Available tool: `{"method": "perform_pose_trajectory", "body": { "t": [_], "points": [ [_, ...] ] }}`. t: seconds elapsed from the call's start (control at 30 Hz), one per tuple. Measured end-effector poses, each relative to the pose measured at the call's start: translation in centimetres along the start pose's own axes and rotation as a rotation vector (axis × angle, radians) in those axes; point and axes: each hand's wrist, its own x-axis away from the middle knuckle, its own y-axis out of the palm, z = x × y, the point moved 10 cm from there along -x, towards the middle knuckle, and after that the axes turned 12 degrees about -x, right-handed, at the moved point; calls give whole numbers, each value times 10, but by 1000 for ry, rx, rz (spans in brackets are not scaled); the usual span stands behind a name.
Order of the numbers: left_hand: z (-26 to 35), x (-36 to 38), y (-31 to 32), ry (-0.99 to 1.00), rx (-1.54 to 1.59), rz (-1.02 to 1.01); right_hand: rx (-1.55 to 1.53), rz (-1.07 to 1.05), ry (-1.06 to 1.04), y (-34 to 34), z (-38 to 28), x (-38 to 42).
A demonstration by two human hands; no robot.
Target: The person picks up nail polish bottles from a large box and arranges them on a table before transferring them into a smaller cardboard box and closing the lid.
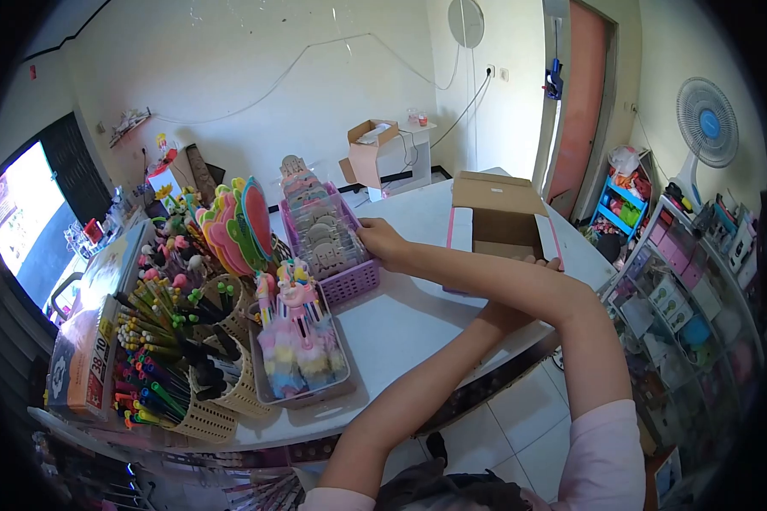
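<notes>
My arms cross over the white table (400,319). The right one reaches left, where my right hand (385,244) grips the right rim of a purple basket (354,285) filled with packaged items on cards (324,243). Underneath my right forearm passes my left arm. Only the fingertips of my left hand (544,262) show, closed over the front edge of an open cardboard box (496,230); the rest is hidden. The box's brown lid stands raised at the back. A grey tray (314,395) of pastel fluffy pens (298,332) sits in front of the basket.
Cream baskets (209,419) of colourful pens stand at the table's left, beside colourful lollipop-shaped items (234,226) and a large box (81,366). On the right are a glass display case (682,315), a fan (707,123) and a blue rack (619,209).
</notes>
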Motion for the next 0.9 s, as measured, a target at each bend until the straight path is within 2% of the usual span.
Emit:
{"method": "perform_pose_trajectory", "body": {
  "t": [0.03, 0.1, 0.3, 0.37, 0.43, 0.47, 0.5, 0.53, 0.57, 0.6, 0.63, 0.7, 0.77, 0.87, 0.9],
  "points": [
    [0, -1, -2, -1, 10, 0, 8, 2, -8, 1, -1, 4],
    [3, 2, -31, 30, 27, 273, 20, 12, -10, 1, 1, 6],
    [4, 2, -30, 36, -41, 270, 49, -49, -22, 9, -7, 17],
    [3, 2, -32, 38, -12, 231, 31, -62, 116, 10, -3, 27],
    [-2, -1, -26, 34, 26, 203, 258, -58, 194, 8, -34, 59],
    [-11, -1, -26, -15, 116, 275, 859, -389, -273, 14, -58, 51],
    [-19, 3, -24, -78, 213, 344, 670, -256, -5, 3, -88, 82],
    [-9, 3, -33, -25, 55, 302, 724, -225, -176, 5, -127, 106],
    [-6, 0, -38, -88, -8, 120, 637, -309, -396, -12, -137, 86],
    [-4, 2, -41, -142, -69, -69, 707, -245, -366, -22, -163, 120],
    [0, 7, -49, -170, -49, -78, 839, -262, -560, -25, -192, 159],
    [7, 15, -67, -184, -127, -36, 942, -220, -785, -56, -215, 205],
    [11, 34, -83, -231, -151, -56, 992, -36, -763, -99, -212, 242],
    [6, 51, -101, -304, -162, -95, 940, 85, -637, -152, -181, 270],
    [3, 54, -104, -345, -153, -107, 793, 146, -617, -170, -173, 278]
  ]
}}
